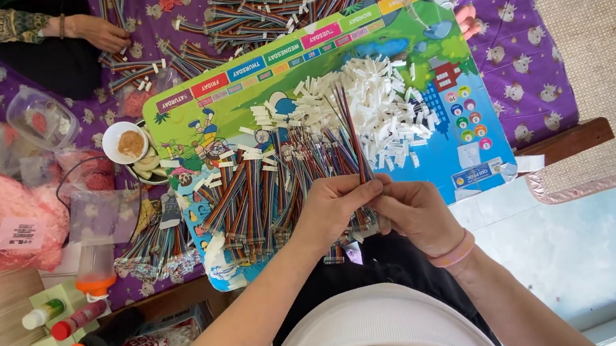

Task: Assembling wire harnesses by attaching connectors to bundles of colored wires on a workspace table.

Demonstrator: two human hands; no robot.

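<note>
My left hand (330,210) and my right hand (419,211) meet just above my lap, fingers pinched together on a rainbow ribbon cable (351,133) that sticks up from between them toward the pile of white connectors (381,109). Both hands are clenched on it; the lower end of the cable is hidden inside my grip, so I cannot tell how it ends or whether a connector sits there. A pink wristband (453,252) circles my right wrist.

Under my hands lies the colourful board (401,44), its near edge covered by my forearms and by a spread of loose ribbon cables (250,193) fanned out left of my left hand. White connectors are scattered among those cables too, small and hard to separate by eye.

Beyond the board, more bundled cables (262,8) lie on the purple cloth (516,63); another person's hand (100,33) rests among them at the top left, the rest of that person cut off by the frame. To the left I see a small white bowl (130,143) with something brown in it, a clear plastic tub (41,118), and a pink bag (15,220) whose contents are a blur. At the lower left stand bottles (73,316), partly cut off by the frame's bottom corner.
</note>
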